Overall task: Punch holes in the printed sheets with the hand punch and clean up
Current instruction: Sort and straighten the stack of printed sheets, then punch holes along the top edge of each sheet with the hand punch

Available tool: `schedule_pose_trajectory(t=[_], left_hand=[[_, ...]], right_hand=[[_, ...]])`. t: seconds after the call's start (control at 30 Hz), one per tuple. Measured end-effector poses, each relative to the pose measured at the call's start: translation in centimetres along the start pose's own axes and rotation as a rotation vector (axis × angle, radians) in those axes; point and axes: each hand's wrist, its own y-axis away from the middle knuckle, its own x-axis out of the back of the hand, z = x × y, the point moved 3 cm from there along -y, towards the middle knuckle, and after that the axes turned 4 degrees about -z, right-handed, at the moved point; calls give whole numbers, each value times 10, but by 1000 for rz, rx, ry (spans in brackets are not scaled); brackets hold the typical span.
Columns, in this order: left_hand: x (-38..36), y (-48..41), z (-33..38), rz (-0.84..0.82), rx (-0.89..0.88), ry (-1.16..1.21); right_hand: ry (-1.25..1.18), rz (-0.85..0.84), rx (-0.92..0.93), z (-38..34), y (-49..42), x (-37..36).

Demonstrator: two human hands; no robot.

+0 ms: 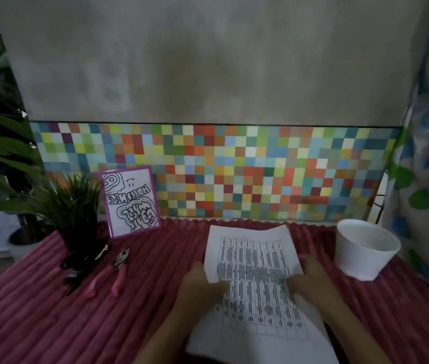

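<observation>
Both hands hold the printed sheets (pixel 254 274) above the near middle of the pink ribbed cloth (pixel 37 311) that covers the table. The left hand (pixel 199 283) grips the left edge, with its thumb lying over the printed face. Its other fingers are hidden under the paper. The right hand (pixel 312 277) holds the right edge the same way, thumb on top, but it is blurred and the rest of its fingers cannot be made out. The far end of the sheets lifts and curls a little. The near end runs out of the bottom of the view, as do both forearms. The print is a grid of small dark marks, too soft to read, and how many sheets there are cannot be told.

The hand punch (pixel 118 271), with pink handles and a metal head, lies on the cloth well to the left of the sheets, touched by neither hand. Just left of it lies a black tool (pixel 82 261), too dark and blurred to identify. Behind these stand a small potted plant (pixel 72 206) and a purple-framed card (pixel 132 200) whose drawing is upside down. A white cup (pixel 366 248) stands to the right of the sheets, and its inside is hard to see.
</observation>
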Motion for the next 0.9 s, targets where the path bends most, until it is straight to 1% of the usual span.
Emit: schedule_pose_trajectory(t=[0.13, 0.23, 0.3, 0.33, 0.37, 0.4, 0.43, 0.47, 0.53, 0.57, 0.6, 0.7, 0.8, 0.9], left_hand=[[-2, 5, 3, 66, -36, -302], [-1, 16, 7, 120, -91, -592], [9, 17, 13, 250, -258, -739], [17, 15, 14, 324, -316, -791], [29, 10, 15, 380, -320, -802], [46, 3, 14, 413, -226, -789], [65, -5, 7, 434, -72, -820], [83, -14, -1, 459, 41, -876], [116, -26, -20, 552, 172, -959], [125, -31, -31, 570, 204, -965], [131, -35, -39, 545, 235, -941], [135, -43, -54, 441, 253, -859], [140, -43, -49, 375, 195, -914], [147, -37, -32, 306, 161, -933]], right_hand=[[164, 61, 23, -13, 14, -2], [406, 62, 12, -19, 16, -9], [585, 65, 6, -28, 24, -12], [634, 73, 31, -31, 27, -12], [656, 82, 66, -32, 30, -12], [656, 85, 104, -33, 32, -11], [649, 88, 142, -34, 35, -9], [637, 98, 182, -35, 37, -8], [576, 135, 273, -40, 40, -6], [538, 154, 329, -44, 43, -6], [502, 166, 378, -48, 45, -7], [430, 152, 522, -63, 54, -16], [350, 40, 624, -75, 64, -28], [192, -91, 654, -80, 73, -38]])
